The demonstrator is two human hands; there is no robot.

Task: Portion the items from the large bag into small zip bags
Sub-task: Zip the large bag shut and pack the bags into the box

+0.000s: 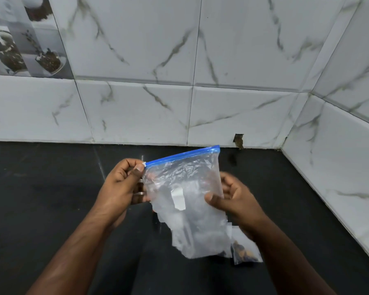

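A clear plastic zip bag (185, 201) with a blue zipper strip along its top hangs in the air over the black counter. My left hand (121, 184) pinches the zipper's left corner between thumb and fingers. The thumb of my right hand (232, 199) presses on the bag's right side about halfway down. Inside the bag I see crumpled clear plastic and a white label; its lower part is blurred. Under my right wrist lies a small clear bag (245, 250) with brown pieces in it, partly hidden by the big bag.
The black counter (51, 199) runs back to white marble-patterned wall tiles (136, 109) behind and on the right, forming a corner at the back right. A small chipped hole (239, 141) shows at the base of the back wall.
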